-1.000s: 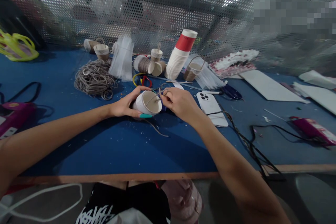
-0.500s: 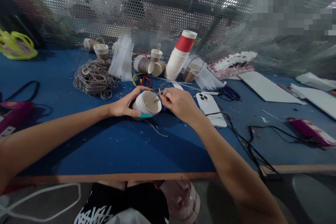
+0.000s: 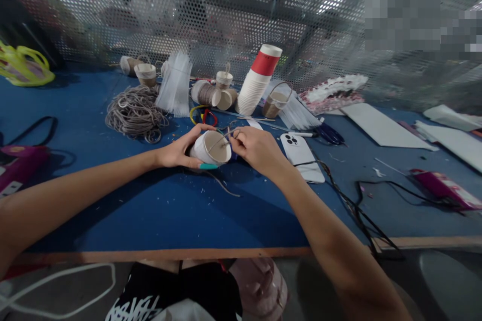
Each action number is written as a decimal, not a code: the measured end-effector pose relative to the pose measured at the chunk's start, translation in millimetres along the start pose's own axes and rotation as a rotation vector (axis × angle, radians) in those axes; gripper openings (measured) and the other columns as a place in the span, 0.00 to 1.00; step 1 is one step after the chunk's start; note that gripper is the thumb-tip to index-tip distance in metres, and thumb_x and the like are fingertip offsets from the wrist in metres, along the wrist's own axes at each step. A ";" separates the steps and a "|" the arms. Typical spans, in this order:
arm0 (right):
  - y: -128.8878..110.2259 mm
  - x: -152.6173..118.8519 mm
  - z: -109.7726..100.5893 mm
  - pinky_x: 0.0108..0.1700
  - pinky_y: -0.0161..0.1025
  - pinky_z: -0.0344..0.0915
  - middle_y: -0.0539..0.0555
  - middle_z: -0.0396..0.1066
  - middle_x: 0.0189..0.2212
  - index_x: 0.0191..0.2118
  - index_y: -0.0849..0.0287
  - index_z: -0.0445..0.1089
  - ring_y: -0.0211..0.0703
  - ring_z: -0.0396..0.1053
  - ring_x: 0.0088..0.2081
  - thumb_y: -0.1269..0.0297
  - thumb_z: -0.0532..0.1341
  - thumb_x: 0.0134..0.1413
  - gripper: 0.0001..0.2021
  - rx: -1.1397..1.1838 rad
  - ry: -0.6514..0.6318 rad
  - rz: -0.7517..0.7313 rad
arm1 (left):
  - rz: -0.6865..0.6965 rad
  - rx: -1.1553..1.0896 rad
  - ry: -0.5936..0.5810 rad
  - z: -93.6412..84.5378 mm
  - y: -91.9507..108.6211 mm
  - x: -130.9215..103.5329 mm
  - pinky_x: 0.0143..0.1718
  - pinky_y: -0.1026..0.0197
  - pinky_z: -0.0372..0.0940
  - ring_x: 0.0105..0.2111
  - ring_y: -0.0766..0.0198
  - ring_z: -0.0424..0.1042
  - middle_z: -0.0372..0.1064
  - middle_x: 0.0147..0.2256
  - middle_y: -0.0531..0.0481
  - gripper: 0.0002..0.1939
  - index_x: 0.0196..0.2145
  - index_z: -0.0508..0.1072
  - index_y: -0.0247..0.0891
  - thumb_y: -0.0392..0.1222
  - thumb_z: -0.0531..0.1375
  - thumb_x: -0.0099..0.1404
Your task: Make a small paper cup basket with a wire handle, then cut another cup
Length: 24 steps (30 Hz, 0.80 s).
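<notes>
My left hand point(image 3: 182, 149) is wrapped round a white paper cup point(image 3: 201, 146), which lies tilted with its mouth toward the right. A grey-brown cord point(image 3: 223, 139) runs across the cup's mouth and inside it. At the rim, my right hand point(image 3: 253, 145) pinches this cord between thumb and fingers. Beneath the cup, a loose cord end point(image 3: 224, 186) trails to the right on the blue table. Part of the cup's outer side is hidden behind my left fingers.
Behind my hands stand a tall stack of paper cups point(image 3: 253, 88) and several small cord-wrapped cups. A tangled cord bundle point(image 3: 133, 113) lies at left. A white phone point(image 3: 302, 157), black cables point(image 3: 348, 203) and white boards point(image 3: 386, 125) are to the right. Perforated metal screen point(image 3: 226, 10) closes the back.
Almost nothing differs. Both hands keep the same hold on the cup and the cord; the whole view has shifted very slightly.
</notes>
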State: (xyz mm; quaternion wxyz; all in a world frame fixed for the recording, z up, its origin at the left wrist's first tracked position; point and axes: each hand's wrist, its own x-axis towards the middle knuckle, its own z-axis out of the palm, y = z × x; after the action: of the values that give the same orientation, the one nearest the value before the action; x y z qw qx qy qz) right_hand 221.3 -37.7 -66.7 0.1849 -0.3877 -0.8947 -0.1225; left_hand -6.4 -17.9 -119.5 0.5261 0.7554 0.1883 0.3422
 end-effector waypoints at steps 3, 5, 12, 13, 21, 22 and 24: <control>-0.2 -0.1 -0.6 0.31 0.38 0.56 0.57 0.73 0.26 0.28 0.60 0.68 0.42 0.67 0.31 0.66 0.46 0.66 0.18 -0.019 -0.002 0.000 | 0.003 -0.001 -0.005 -0.1 0.2 -0.2 0.56 0.46 0.60 0.54 0.46 0.65 0.64 0.51 0.40 0.41 0.55 0.55 0.40 0.50 0.70 0.49; -0.4 -0.1 -0.7 0.31 0.38 0.56 0.57 0.73 0.26 0.28 0.61 0.68 0.42 0.68 0.31 0.67 0.46 0.66 0.18 -0.029 -0.005 0.001 | -0.004 0.002 -0.009 0.0 0.9 -0.3 0.57 0.46 0.60 0.54 0.46 0.65 0.64 0.52 0.40 0.41 0.55 0.55 0.40 0.50 0.70 0.49; -2.3 0.8 -1.9 0.31 0.38 0.56 0.57 0.73 0.26 0.27 0.61 0.69 0.42 0.68 0.31 0.67 0.47 0.66 0.18 -0.044 -0.023 0.014 | -0.009 0.016 -0.012 0.4 2.2 0.3 0.56 0.46 0.60 0.54 0.46 0.65 0.64 0.51 0.40 0.41 0.55 0.54 0.40 0.51 0.70 0.49; -2.5 1.0 -2.2 0.31 0.38 0.55 0.56 0.73 0.26 0.27 0.61 0.69 0.42 0.68 0.31 0.67 0.48 0.66 0.18 -0.046 -0.030 0.019 | -0.006 0.011 -0.014 0.3 1.8 0.4 0.56 0.46 0.60 0.54 0.47 0.65 0.64 0.51 0.40 0.41 0.55 0.54 0.40 0.51 0.70 0.49; -2.2 1.1 -2.0 0.32 0.38 0.57 0.57 0.74 0.28 0.29 0.61 0.69 0.42 0.68 0.32 0.66 0.47 0.66 0.17 -0.025 -0.045 0.034 | 0.017 0.004 -0.022 -0.5 0.1 0.6 0.55 0.47 0.61 0.53 0.48 0.65 0.64 0.51 0.41 0.40 0.55 0.55 0.40 0.50 0.70 0.50; -2.1 1.0 -1.9 0.32 0.38 0.57 0.57 0.74 0.28 0.29 0.61 0.69 0.42 0.68 0.32 0.66 0.47 0.66 0.17 -0.021 -0.045 0.036 | 0.017 0.006 -0.023 -0.6 0.0 0.6 0.55 0.47 0.61 0.52 0.48 0.65 0.64 0.50 0.41 0.40 0.55 0.54 0.40 0.50 0.70 0.50; -1.9 0.9 -1.7 0.32 0.38 0.56 0.57 0.74 0.28 0.29 0.61 0.69 0.42 0.69 0.33 0.66 0.48 0.66 0.17 -0.014 -0.045 0.037 | 0.021 0.011 -0.023 -0.6 -0.2 0.6 0.55 0.47 0.61 0.52 0.48 0.65 0.64 0.50 0.41 0.40 0.55 0.55 0.40 0.50 0.70 0.50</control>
State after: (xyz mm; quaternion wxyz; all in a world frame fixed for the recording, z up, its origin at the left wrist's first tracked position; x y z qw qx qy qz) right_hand 219.7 -39.0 -65.0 0.1641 -0.4080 -0.8905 -0.1164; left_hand -6.5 -17.1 -119.4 0.5204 0.7641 0.1764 0.3379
